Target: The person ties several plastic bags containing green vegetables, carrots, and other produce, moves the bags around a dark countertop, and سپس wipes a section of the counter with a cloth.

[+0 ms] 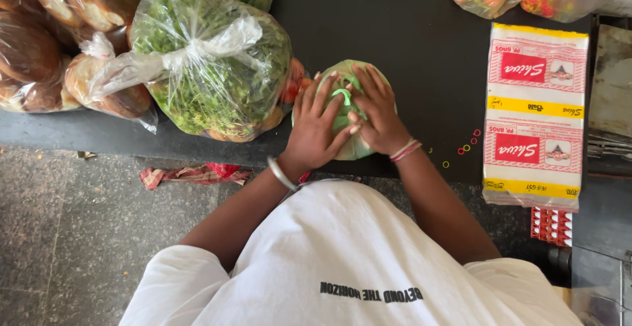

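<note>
Two hands are pressed on a small green bag (359, 143) at the near edge of the black counter (421, 49). The left hand (316, 135) is laid flat over the bag's left side, fingers spread; nothing is gripped by it, the bag is only held down. The right hand (376, 120) is curled over the top, and a green band (342, 95) is stretched at its fingertips above the bag's neck. Judged from this, the neck is best kept pinched tight while the band is wound, so that no slack is left. More loose bands (466, 147) are scattered just right of the hands, near a flat pack of bags (534, 115) along the right edge. A big bag of greens (210, 62) is set touching the small bag's left side, with bread bags (39, 49) at the far left corner.
</note>
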